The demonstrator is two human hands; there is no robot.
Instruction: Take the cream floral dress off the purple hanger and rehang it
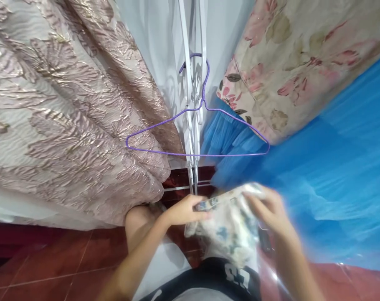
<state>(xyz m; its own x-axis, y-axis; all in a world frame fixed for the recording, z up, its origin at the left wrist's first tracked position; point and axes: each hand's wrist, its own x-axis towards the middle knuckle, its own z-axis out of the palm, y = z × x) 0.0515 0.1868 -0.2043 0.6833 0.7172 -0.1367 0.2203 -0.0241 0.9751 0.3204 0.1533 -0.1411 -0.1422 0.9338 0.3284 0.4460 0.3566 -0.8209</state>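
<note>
Both of my hands grip the upper edge of a light garment (pixel 224 228) with blue-grey floral print, bunched in front of my lap. My left hand (pixel 190 209) pinches its left end between thumb and fingers. At the other end, my right hand (pixel 267 205) is closed on the edge, somewhat smeared by motion. The garment hangs in folds below my hands, and its exact kind cannot be made out. Above and beyond it, a purple hanger (pixel 198 154) hangs on a white metal rack (pixel 190 96) with nothing on it.
A pinkish dress (pixel 67 113) with raised metallic flowers hangs at the left. To the right hang a floral cream dress (pixel 296 62) and a blue tulle skirt (pixel 318 167). White cloth (pixel 155 42) is behind the rack. Red tiles (pixel 67 259) cover the floor.
</note>
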